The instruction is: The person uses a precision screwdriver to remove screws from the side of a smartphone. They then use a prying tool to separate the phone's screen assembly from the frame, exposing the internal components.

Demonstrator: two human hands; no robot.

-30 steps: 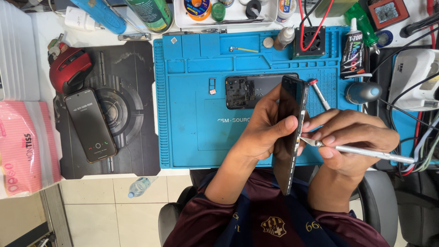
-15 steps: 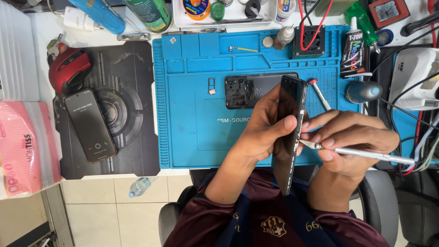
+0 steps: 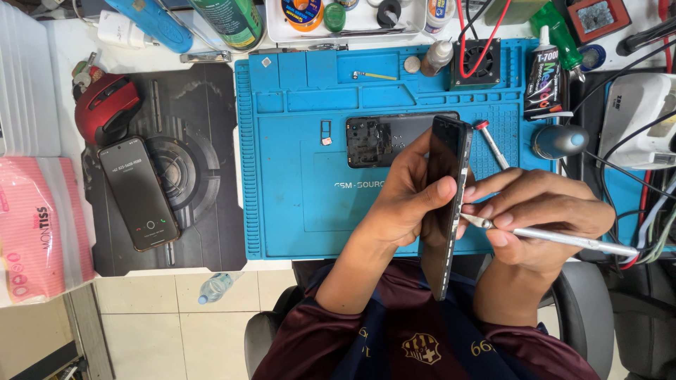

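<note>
- Blue mat: bare along its left and near edges, room to pass.
- Far edge crowded: fan, glue tube, bottle.
- Right edge: tangled cables block.

One head-worn view looks steeply down, close over the blue mat and table edge.

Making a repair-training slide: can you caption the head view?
Left hand holds a dark phone edge-up while right hand works a metal tool against its side.
</note>
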